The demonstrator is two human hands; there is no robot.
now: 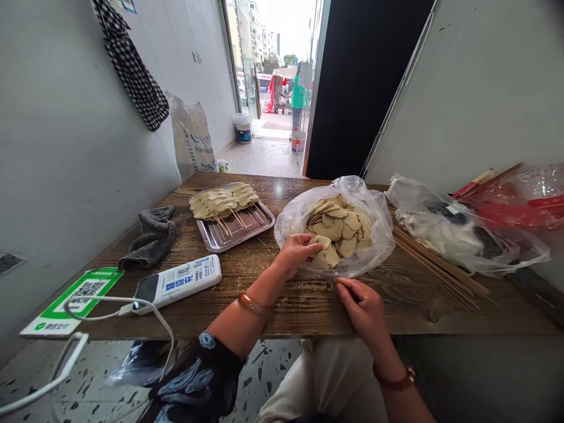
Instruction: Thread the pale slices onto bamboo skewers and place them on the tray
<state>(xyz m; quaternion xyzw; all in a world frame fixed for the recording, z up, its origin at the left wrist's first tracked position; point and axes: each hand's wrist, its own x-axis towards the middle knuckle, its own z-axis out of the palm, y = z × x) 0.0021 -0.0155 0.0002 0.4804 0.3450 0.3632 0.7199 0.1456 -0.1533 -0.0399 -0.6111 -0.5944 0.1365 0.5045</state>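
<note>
My left hand [298,254] is closed on thin, pale yellow slices [327,257] that look like potato, at the front of an open clear plastic bag [288,217]. Below it my right hand [360,306] pinches a thin bamboo skewer [332,272], whose upper end meets the lower slice. Many loose slices [338,222] of the same kind fill the bag. To the left, a metal tray [229,235] carries several skewers threaded with slices [222,201], their bare sticks pointing toward me. A bundle of bare bamboo skewers [434,264] lies to the right of the bag.
On the wooden table's left are a grey cloth [152,238], a white power bank [187,279] with a cable, and a green QR-code card [73,302]. Plastic bags [462,235] and red packaging [506,211] crowd the right end. A doorway opens beyond the table, with a person outside.
</note>
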